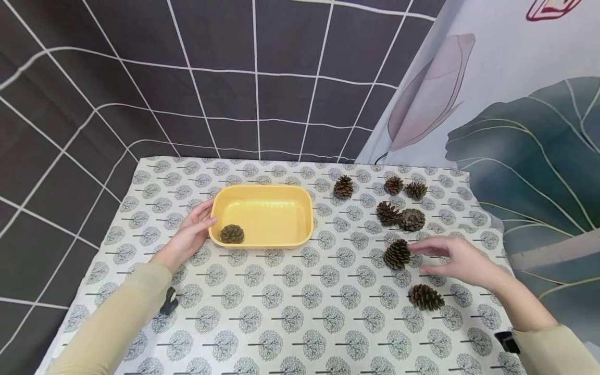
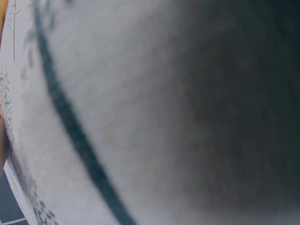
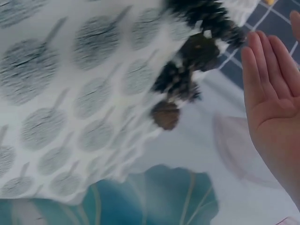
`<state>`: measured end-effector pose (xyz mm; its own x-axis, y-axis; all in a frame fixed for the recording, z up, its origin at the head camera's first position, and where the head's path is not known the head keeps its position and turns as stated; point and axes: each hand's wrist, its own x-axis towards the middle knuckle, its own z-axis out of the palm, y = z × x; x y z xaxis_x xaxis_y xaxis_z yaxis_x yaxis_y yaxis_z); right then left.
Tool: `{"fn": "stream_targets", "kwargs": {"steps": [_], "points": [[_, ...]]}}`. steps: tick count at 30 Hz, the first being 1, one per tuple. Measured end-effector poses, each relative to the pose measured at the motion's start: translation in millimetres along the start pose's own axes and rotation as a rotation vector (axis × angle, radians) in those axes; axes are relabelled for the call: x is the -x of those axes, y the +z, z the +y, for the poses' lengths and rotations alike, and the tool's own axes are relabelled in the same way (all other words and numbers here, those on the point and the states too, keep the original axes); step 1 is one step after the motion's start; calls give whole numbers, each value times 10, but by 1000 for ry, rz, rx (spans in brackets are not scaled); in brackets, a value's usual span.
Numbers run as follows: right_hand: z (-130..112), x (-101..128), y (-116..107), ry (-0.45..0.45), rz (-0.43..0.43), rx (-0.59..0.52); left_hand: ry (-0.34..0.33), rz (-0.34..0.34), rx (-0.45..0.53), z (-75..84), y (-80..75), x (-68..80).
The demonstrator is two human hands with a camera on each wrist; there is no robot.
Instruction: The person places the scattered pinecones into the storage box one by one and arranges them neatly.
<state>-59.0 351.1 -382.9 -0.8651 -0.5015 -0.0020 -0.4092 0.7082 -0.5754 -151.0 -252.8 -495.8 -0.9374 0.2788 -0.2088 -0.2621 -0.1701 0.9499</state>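
A yellow plastic tub (image 1: 262, 240) sits toward the back of the table, with one pine cone (image 1: 232, 234) in its near left corner. My left hand (image 1: 191, 232) holds the tub's left end, thumb at the rim and fingers along the outer wall. On the right, my right hand (image 1: 452, 259) reaches in from the side, thumb apart from the fingers, its fingertips right by an upright pine cone (image 1: 397, 254). In the right wrist view the hand's fingers (image 3: 262, 70) are straight and side by side. Another pine cone (image 1: 425, 298) lies nearer me, below that hand.
Farther back, a lone pine cone (image 1: 344, 187) stands right of the tub. Several more, including a dark pine cone (image 1: 387, 213) and a flat round pine cone (image 1: 412, 220), cluster at the back right. A tree-print cloth (image 1: 290, 312) covers the table; a dark gridded curtain (image 1: 225, 94) hangs behind.
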Motion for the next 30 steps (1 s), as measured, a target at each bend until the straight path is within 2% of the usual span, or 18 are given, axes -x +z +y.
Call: {"fn": "stream_targets", "kwargs": {"steps": [7,14,24,30], "points": [[200,270,84,77,-62,-13,-2,8,14,-8,-8,-8],[330,445,230,119,-126,-99,-4,8,14,11,15,-3],[409,557,366,151,-158,-150,-9,15,11,19,20,8],[437,599,401,166,-151,-119,-2,13,17,20,27,6]]}}
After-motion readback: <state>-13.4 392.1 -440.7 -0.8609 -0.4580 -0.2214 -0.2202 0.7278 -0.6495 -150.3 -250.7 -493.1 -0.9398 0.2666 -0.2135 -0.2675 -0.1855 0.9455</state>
